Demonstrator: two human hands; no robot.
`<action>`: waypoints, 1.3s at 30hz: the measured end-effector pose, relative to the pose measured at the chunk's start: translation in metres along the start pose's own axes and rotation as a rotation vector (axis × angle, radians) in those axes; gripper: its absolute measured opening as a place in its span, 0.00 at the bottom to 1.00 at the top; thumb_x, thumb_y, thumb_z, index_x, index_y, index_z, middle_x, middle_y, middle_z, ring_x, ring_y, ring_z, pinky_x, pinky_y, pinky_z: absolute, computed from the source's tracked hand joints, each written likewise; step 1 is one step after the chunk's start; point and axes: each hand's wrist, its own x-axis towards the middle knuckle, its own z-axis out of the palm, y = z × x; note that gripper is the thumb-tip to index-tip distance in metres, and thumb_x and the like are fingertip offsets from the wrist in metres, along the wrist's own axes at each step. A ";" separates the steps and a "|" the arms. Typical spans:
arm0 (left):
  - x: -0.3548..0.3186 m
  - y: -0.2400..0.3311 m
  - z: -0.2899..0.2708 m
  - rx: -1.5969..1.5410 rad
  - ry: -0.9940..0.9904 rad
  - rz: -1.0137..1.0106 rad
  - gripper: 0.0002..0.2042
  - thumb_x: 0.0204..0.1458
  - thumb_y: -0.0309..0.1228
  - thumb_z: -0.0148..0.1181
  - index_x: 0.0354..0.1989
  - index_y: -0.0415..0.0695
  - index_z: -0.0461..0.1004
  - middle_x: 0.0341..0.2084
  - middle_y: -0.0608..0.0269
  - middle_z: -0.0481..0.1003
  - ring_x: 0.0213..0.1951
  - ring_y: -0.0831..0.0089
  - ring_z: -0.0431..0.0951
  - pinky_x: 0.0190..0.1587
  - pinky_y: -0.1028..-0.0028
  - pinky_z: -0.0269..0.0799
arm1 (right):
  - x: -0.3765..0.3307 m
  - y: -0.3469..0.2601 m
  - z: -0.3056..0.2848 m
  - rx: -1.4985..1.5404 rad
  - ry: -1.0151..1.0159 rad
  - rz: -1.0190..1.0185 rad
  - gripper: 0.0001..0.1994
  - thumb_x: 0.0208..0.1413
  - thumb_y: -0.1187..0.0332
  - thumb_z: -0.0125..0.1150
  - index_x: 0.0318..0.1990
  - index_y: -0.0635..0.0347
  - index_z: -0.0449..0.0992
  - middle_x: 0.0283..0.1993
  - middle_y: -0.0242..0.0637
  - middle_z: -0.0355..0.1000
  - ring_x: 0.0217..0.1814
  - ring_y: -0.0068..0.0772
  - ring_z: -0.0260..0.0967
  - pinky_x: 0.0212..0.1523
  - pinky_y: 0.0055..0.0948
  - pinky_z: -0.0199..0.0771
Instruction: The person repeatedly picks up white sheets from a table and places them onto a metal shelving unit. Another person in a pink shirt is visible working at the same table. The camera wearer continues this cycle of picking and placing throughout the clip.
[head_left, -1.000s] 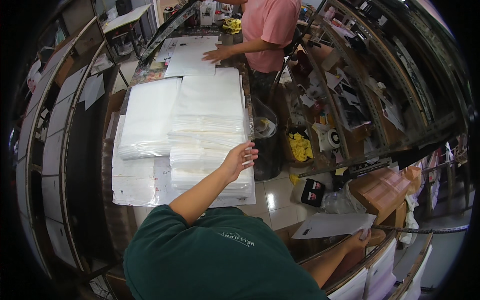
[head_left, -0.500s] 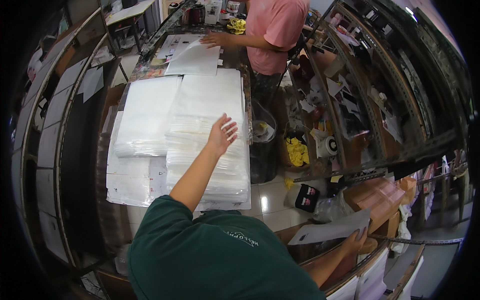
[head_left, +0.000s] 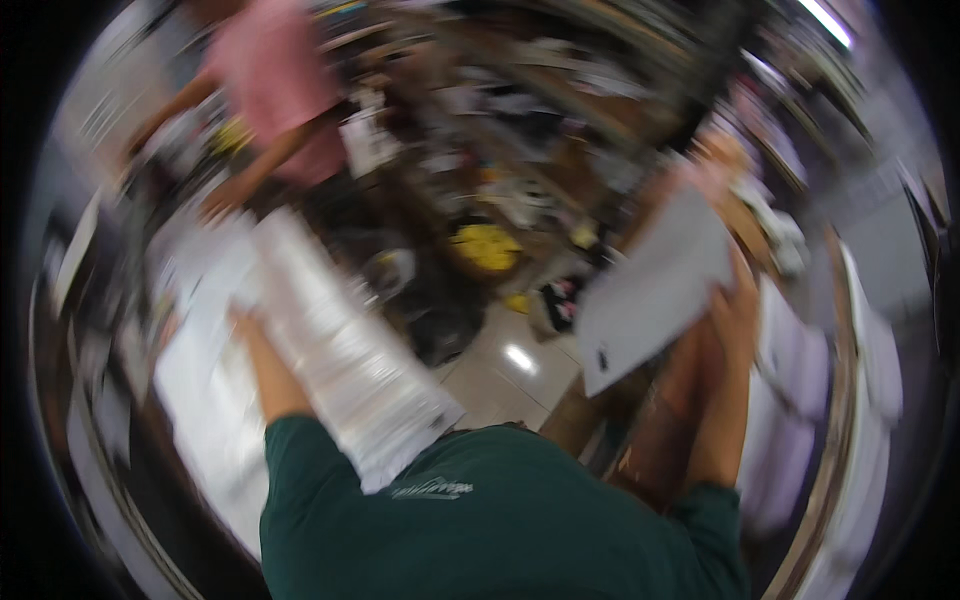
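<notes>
My right hand [head_left: 733, 305] grips the edge of a pale grey-white sheet [head_left: 650, 290] with a small dark mark near its lower corner. The sheet hangs tilted in front of a brown surface at my right. My left hand [head_left: 248, 325] is over the white stacks at my left, its fingers smeared by motion; whether it touches them I cannot make out. The nearer stack of white sheets [head_left: 345, 360] looks wrapped in glossy plastic. Another white stack [head_left: 205, 390] lies to its left, partly behind my forearm.
A person in a pink shirt [head_left: 280, 85] stands across the table, one hand on the papers at its far end. Yellow cloths [head_left: 485, 247] fill a box beyond the tiled floor [head_left: 500, 375]. Shelving with clutter stands behind; white sheets hang on a rack [head_left: 845, 330] at right.
My view has swung right. My right hand has raised the sheet, which now faces me more fully. My left hand, spread above the stack before, is now blurred near the stacks at left.
</notes>
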 end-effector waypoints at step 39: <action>-0.080 0.510 -0.206 -1.739 -0.631 -0.568 0.29 0.40 0.27 0.62 0.54 0.38 0.61 0.48 0.54 0.66 0.44 0.61 0.70 0.47 0.64 0.68 | -0.340 0.126 -0.624 -0.880 0.524 1.599 0.17 0.35 0.75 0.49 0.36 0.67 0.75 0.40 0.45 0.73 0.42 0.37 0.71 0.42 0.35 0.69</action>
